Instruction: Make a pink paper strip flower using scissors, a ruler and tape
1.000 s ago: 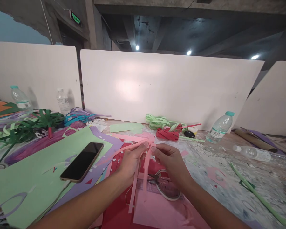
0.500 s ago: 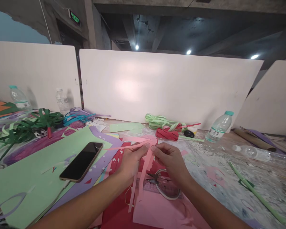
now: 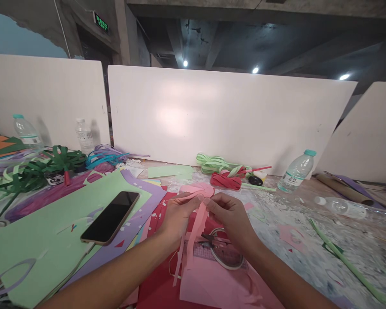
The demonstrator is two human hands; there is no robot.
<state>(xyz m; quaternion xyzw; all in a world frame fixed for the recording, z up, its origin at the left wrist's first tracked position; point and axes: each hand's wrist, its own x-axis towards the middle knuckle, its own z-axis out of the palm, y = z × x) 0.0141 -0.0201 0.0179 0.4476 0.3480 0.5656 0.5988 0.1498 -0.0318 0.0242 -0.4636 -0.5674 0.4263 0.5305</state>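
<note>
Pinched between thumb and fingers of both hands, a pink paper piece point(image 3: 197, 189) with long dangling strips is held above the worktop point(image 3: 270, 240), to the right of the phone point(image 3: 110, 218). The left hand point(image 3: 179, 212) grips it nearer the phone, while the right hand point(image 3: 230, 212) grips it on the side farther from the phone; their thumbs meet or nearly meet, and one broad strip hangs down below them. The phone, dark-screened, lies on a light green sheet point(image 3: 48, 219), a white cable point(image 3: 73, 270) at its near end. Purple paper point(image 3: 141, 193) shows from under that sheet, just right of the phone. Farther right of the phone, beneath the hands, scissors point(image 3: 212, 238) lie partly across a pale-rimmed ring point(image 3: 227, 268), with a pink sheet point(image 3: 209, 283) around them and red paper point(image 3: 157, 279) showing beside it. Beyond the phone and to its right are a red bundle point(image 3: 225, 181) and a light green bundle point(image 3: 212, 164); well apart from the phone, farther right, stands a bottle point(image 3: 296, 171) with a teal cap, leaning.
</note>
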